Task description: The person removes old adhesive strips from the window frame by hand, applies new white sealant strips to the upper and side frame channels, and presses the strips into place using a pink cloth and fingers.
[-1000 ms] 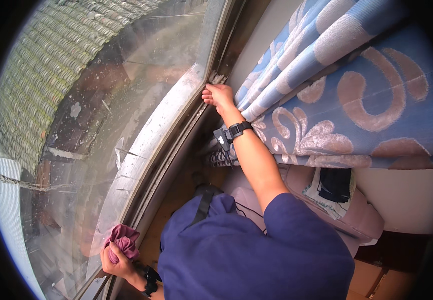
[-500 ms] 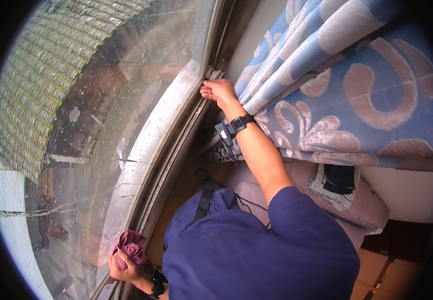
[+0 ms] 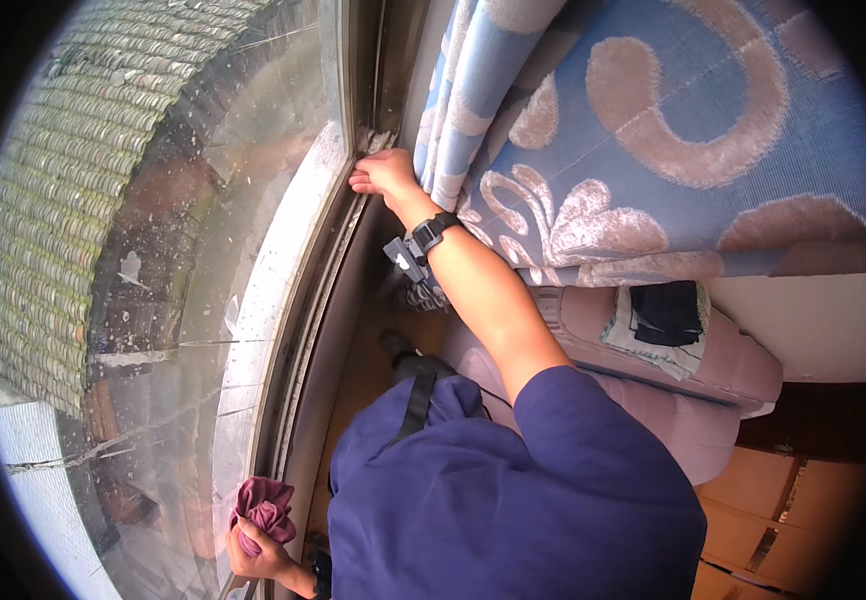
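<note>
A crumpled maroon cloth (image 3: 265,508) is bunched in my left hand (image 3: 261,556), low beside the lower end of the window sash. My fingers wrap around its underside. My right arm stretches forward, and my right hand (image 3: 389,175) is closed at the far corner of the metal window frame (image 3: 350,150). Its fingertips are curled against the frame edge, just above the sliding track (image 3: 308,320). The window glass (image 3: 203,270) carries specks and streaks. A black strap with a small grey device (image 3: 408,257) sits on my right wrist.
A blue patterned curtain (image 3: 673,190) hangs close to my right arm. Behind it stands a pink padded seat (image 3: 693,420) with folded dark and white cloths (image 3: 665,315) on top. Outside the glass lies a tiled roof (image 3: 63,230). Brown floor (image 3: 753,500) shows at the lower right.
The whole view has shifted and turned slightly. My right hand remains at the same frame corner, and my left hand still holds the maroon cloth by the lower sash.
</note>
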Demonstrator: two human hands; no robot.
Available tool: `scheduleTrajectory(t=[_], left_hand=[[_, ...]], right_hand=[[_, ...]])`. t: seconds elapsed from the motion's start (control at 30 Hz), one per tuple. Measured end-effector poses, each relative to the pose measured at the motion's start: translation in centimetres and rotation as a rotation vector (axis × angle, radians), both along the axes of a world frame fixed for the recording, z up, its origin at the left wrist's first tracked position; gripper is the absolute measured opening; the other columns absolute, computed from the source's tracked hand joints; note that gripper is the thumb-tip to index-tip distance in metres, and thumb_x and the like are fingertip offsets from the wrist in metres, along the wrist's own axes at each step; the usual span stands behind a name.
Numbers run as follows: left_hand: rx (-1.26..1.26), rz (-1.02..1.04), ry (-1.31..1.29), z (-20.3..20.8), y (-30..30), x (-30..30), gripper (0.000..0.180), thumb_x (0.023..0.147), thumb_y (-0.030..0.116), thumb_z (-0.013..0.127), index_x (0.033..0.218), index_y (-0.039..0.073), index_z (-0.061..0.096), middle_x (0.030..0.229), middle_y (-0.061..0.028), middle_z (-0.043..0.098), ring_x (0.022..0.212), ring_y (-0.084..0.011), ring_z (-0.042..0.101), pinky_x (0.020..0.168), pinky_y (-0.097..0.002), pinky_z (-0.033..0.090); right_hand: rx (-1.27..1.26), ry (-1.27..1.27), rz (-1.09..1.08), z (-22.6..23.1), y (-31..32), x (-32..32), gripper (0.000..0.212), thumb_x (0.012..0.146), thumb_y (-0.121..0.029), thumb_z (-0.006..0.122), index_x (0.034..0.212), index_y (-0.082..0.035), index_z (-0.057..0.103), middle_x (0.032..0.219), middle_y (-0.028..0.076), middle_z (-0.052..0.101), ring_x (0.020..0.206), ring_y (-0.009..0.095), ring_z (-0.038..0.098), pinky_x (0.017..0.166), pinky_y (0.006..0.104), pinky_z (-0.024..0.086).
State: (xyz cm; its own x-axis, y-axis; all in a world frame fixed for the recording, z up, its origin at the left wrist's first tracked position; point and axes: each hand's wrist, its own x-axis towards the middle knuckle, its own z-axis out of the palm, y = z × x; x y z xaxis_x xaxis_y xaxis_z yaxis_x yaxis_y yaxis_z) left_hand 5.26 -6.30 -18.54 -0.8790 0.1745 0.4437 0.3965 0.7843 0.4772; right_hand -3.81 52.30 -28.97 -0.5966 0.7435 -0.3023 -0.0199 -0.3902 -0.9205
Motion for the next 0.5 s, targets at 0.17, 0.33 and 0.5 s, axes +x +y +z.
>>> scheduleTrajectory(t=[0.17, 0.33, 0.5], left_hand=[[0.005, 0.006, -0.001, 0.40, 0.50, -0.33, 0.023, 0.092, 0.014, 0.064, 0.078, -0.003, 0.067, 0.069, -0.0138, 0.064, 0.062, -0.0302, 0.061, 0.062, -0.0391, 0.048], [0.021, -0.008, 0.020, -0.05, -0.01, -0.30, 0.022, 0.092, 0.015, 0.064, 0.078, -0.003, 0.067, 0.070, -0.0140, 0.065, 0.063, -0.0306, 0.061, 0.062, -0.0393, 0.048], [0.017, 0.026, -0.022, 0.01, 0.02, 0.06, 0.024, 0.092, 0.017, 0.064, 0.079, -0.002, 0.068, 0.072, -0.0151, 0.066, 0.066, -0.0321, 0.062, 0.064, -0.0399, 0.048]], right_hand=[[-0.159, 0.036, 0.010, 0.77, 0.37, 0.35, 0.020, 0.088, -0.006, 0.069, 0.098, 0.010, 0.062, 0.088, 0.018, 0.068, 0.079, 0.027, 0.070, 0.071, 0.0365, 0.062], [-0.198, 0.024, -0.020, 0.78, 0.56, 0.13, 0.015, 0.086, -0.002, 0.070, 0.095, 0.007, 0.063, 0.085, 0.017, 0.069, 0.072, 0.025, 0.070, 0.063, 0.0337, 0.062], [-0.175, -0.077, -0.032, 1.08, 0.84, -0.07, 0.011, 0.086, -0.004, 0.069, 0.088, 0.006, 0.065, 0.078, 0.015, 0.070, 0.063, 0.022, 0.069, 0.054, 0.0318, 0.060]])
